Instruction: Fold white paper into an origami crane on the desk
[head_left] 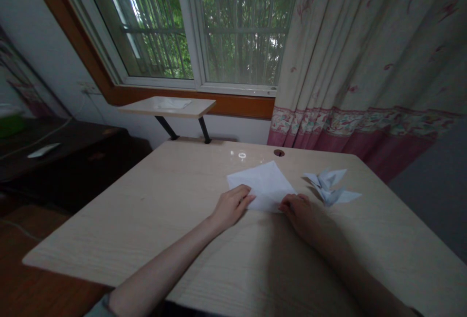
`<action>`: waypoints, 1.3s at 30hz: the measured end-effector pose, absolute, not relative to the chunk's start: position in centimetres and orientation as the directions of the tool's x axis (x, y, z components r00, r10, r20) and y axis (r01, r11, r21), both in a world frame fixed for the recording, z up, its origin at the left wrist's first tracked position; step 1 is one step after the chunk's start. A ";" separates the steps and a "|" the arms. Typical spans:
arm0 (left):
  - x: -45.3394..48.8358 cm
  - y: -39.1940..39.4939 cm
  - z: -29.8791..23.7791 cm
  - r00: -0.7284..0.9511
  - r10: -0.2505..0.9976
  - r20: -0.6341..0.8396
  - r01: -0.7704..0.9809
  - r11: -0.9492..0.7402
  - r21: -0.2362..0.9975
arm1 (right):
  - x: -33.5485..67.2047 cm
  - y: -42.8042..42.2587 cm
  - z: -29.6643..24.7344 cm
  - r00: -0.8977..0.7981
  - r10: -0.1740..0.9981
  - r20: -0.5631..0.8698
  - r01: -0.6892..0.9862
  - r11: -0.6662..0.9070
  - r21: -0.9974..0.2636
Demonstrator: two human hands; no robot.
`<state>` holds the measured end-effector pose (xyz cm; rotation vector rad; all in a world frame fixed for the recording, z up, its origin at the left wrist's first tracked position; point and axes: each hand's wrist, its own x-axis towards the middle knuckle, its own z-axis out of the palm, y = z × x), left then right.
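A sheet of white paper (264,183) lies on the desk in front of me, turned so one corner points away. My left hand (233,203) grips its near left edge, thumb and fingers pressed together on the paper. On the near right corner, my right hand (297,210) pinches the sheet with curled fingers. Just beyond the right hand rest folded white paper figures (330,188) with pointed wings, like origami cranes; they overlap, so I cannot tell them fully apart.
The pale wooden desk (146,224) has a round cable hole (279,153) near its back edge. A small raised shelf (146,105) at the back left bears white paper (174,103). Behind stand a window and a patterned curtain (350,64). A dark cabinet (98,146) is on the left.
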<state>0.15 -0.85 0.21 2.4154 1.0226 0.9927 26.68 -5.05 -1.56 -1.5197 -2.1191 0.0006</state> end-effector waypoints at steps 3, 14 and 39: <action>0.2 -0.7 0.5 0.469 0.746 0.473 0.491 -0.665 0.563 | 26.6 -5.1 -1.7 -0.210 0.892 0.401 0.892 0.342 -0.295; 0.1 -0.1 0.1 0.385 0.812 0.438 0.616 -0.579 0.533 | 26.6 -4.5 -3.0 -0.222 0.883 0.414 0.908 0.342 -0.244; 0.1 -0.5 0.3 0.393 0.677 0.623 0.574 -0.709 0.409 | 26.5 -4.9 -3.1 -0.191 0.877 0.442 0.745 0.422 -0.516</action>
